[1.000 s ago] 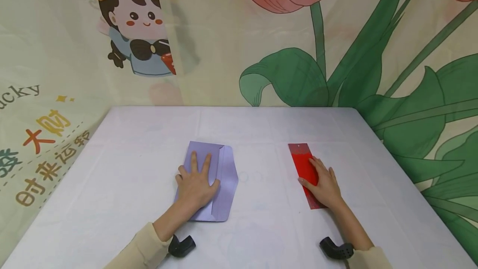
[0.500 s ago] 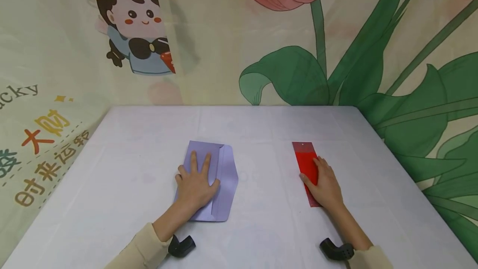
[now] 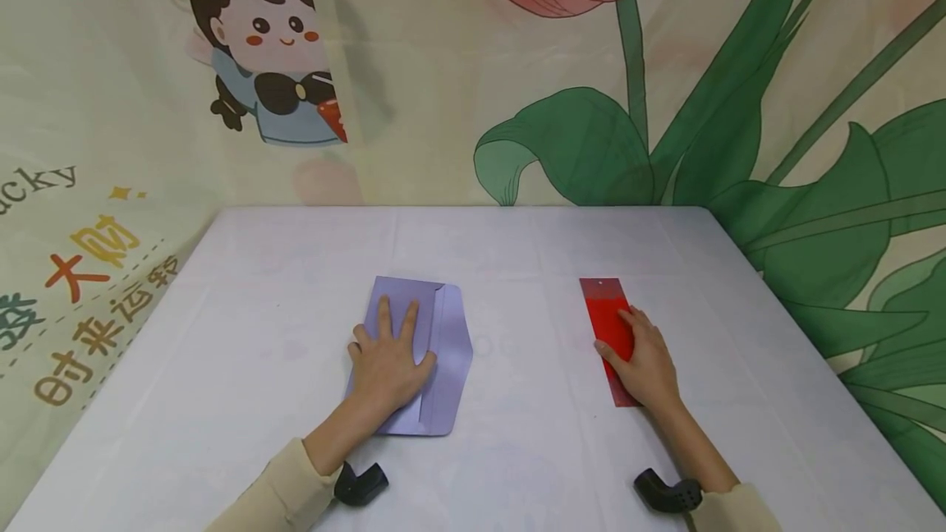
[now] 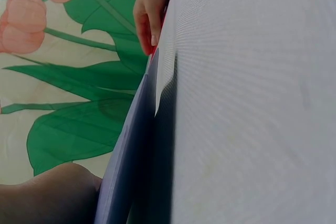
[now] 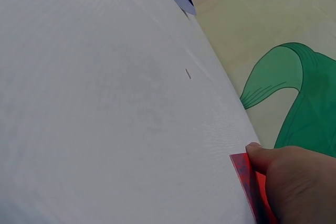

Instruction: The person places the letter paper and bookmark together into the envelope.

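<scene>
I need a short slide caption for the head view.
Left hand flat on purple envelope; right hand on red card.

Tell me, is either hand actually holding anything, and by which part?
Nothing is lifted. The left hand presses flat on the purple envelope, on its body. The right hand rests on the red strip, over its near half.

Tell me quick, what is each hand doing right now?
Left hand: open, flat on the purple envelope.
Right hand: open, fingers resting on the red card.

I count one purple envelope [image 3: 436, 351], one red paper strip [image 3: 608, 318], one white table [image 3: 517, 253], and my two hands.
</scene>
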Demonstrator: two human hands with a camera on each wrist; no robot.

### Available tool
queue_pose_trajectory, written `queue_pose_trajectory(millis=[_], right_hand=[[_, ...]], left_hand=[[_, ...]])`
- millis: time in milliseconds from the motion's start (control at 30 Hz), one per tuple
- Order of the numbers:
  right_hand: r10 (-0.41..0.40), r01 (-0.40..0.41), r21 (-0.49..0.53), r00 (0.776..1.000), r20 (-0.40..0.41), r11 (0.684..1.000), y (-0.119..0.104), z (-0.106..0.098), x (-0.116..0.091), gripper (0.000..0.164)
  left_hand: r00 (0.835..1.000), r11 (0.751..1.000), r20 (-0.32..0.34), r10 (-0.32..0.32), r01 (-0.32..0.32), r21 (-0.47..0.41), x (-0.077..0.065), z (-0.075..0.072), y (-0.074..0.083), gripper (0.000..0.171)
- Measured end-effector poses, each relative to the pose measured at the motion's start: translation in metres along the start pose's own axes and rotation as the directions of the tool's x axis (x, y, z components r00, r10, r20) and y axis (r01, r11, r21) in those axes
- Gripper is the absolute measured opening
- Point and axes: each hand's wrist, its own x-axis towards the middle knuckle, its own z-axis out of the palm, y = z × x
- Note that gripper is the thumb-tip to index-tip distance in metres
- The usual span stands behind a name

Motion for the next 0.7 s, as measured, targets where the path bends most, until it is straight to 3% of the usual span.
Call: queue_pose_trajectory(millis=[500,700], right_hand=[[-0.037,0.037,-0.032,0.999,0.004,0.999,-0.0012,-0.0010,0.0001,0.062],[-0.087,0.088,0.014,0.995,-0.057,0.996,0.0013,0.0015,-0.0019,0.058]], left_hand=[[1.000,1.000,0.006,-0.007,0.007,-0.001,-0.0008,-0.0022,-0.0001,0.075],[1.000,1.000,0.003,-0.003,0.003,0.004,-0.0008,-0.0011,-0.0015,0.075]])
